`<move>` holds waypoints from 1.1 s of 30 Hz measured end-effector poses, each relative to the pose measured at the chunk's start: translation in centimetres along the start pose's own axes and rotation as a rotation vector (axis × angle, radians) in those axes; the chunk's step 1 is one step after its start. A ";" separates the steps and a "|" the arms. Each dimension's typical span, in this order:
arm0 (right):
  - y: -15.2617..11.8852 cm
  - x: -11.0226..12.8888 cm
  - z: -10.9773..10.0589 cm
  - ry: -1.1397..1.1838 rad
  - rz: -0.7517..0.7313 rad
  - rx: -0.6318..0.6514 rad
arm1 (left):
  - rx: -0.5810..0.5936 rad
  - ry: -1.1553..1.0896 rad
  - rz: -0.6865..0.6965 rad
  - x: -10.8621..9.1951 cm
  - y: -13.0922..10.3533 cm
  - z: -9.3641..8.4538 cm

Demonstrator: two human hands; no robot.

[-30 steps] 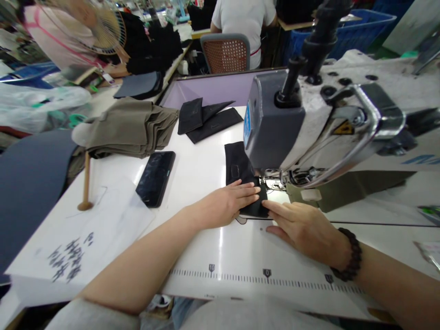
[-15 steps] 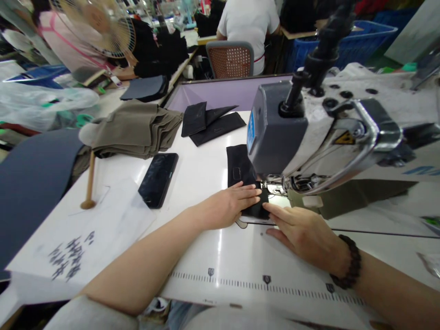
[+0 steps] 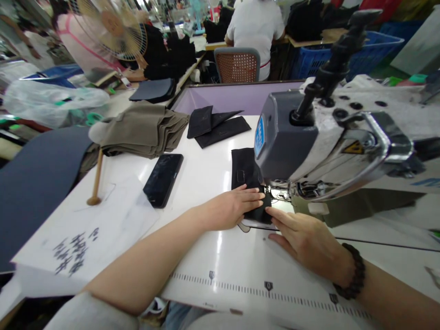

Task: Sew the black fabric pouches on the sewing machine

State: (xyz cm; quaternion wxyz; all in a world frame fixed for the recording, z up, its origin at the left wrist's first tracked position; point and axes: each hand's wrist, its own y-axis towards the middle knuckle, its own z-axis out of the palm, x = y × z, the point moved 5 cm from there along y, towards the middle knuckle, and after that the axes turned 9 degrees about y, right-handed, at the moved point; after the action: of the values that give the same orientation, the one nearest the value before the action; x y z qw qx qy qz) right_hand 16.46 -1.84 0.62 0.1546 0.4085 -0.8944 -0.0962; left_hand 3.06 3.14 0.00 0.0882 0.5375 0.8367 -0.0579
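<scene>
A black fabric piece [image 3: 242,160] lies flat on the white sewing table, its right edge at the presser foot of the sewing machine [image 3: 285,137]. A small stitched rectangle shows on the cloth. My left hand [image 3: 235,207] rests flat on the fabric with fingers stretched toward the needle area. My right hand [image 3: 305,238] has its fingers extended, the fingertips touching the cloth's lower right edge. A dark beaded bracelet [image 3: 354,271] circles the right wrist. Olive fabric [image 3: 364,206] lies under the machine arm, to the right of the foot.
Black folded pieces [image 3: 223,130] lie behind the fabric. To the left are a phone [image 3: 163,180], stacked olive-brown cloth [image 3: 137,130], a wooden stick [image 3: 97,176] and paper with handwriting [image 3: 113,238]. A fan [image 3: 113,25], a seated person [image 3: 256,27] and a blue basket [image 3: 371,50] stand beyond.
The whole view has shifted slightly, with things appearing a little farther right and lower. Both hands keep nearly the same pose on the black fabric.
</scene>
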 end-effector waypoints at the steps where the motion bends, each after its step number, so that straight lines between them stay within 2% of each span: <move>1: 0.0 0.0 0.0 0.001 -0.001 0.005 | 0.002 -0.001 0.002 0.0 0.0 0.0; 12: 0.2 0.2 -0.3 -0.014 -0.010 -0.017 | 0.018 0.030 0.002 0.1 0.2 -0.3; 33: 0.3 0.1 -0.2 0.004 0.009 -0.017 | -0.037 0.060 0.015 0.2 0.1 -0.3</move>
State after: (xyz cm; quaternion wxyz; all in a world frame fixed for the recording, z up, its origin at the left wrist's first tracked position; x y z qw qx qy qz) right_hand 16.27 -1.73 0.96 0.1601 0.4033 -0.8952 -0.1021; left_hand 3.04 3.42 0.27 0.0731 0.5436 0.8357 -0.0256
